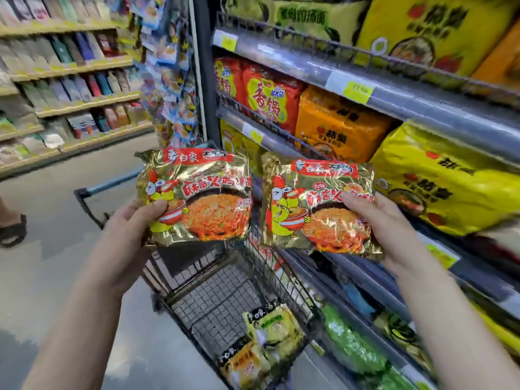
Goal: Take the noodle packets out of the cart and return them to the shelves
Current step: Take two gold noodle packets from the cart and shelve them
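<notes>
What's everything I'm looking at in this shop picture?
left gold packet: one, gold and red, above the cart
right gold packet: one, gold and red, beside it
cart: one, dark wire, below both
yellow-green packet: one, in the cart
orange packet: one, beside it
multipacks: several, red, orange, yellow, on the right shelves
far shelves: blurred goods, across the aisle
sandalled foot: one, black sandal, left edge
left hand: grips left gold packet
right hand: grips right gold packet
</notes>
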Available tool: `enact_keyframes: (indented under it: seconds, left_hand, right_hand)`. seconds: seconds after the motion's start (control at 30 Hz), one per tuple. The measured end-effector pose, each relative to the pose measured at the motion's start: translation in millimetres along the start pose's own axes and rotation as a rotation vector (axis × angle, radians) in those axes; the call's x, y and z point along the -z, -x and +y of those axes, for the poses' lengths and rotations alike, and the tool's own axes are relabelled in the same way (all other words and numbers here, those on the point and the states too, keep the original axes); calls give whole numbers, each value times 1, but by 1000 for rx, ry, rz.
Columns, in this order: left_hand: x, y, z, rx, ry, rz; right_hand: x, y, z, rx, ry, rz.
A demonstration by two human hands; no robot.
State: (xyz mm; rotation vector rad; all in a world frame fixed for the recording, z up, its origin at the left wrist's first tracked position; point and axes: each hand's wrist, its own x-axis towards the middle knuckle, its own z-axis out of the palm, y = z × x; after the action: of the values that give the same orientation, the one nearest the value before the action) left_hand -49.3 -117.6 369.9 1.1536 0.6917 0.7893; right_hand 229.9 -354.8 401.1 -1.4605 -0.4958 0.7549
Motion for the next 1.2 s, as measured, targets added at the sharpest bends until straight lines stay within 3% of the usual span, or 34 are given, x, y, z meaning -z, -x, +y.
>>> enact_keyframes:
  seconds: [0.37, 0.6, 0.8, 1.03, 1.2]
  left_hand:
    - [-90, 32, -17, 116, -57, -446]
    - [-171, 83, -40, 250, -72, -571]
    - [-261, 160, -60, 293, -64, -734]
    - [-348, 293, -75, 304, -128, -995]
    - [-392, 409, -79, 297, -201, -1141]
  right_hand:
    - [61, 176, -3, 53, -96, 476]
    - [106, 299, 2, 100, -149, 766]
    - [152, 423, 4, 152, -111, 944]
    - [210, 571, 7, 277, -180, 1092]
    - [242, 687, 31, 264, -161, 1206]
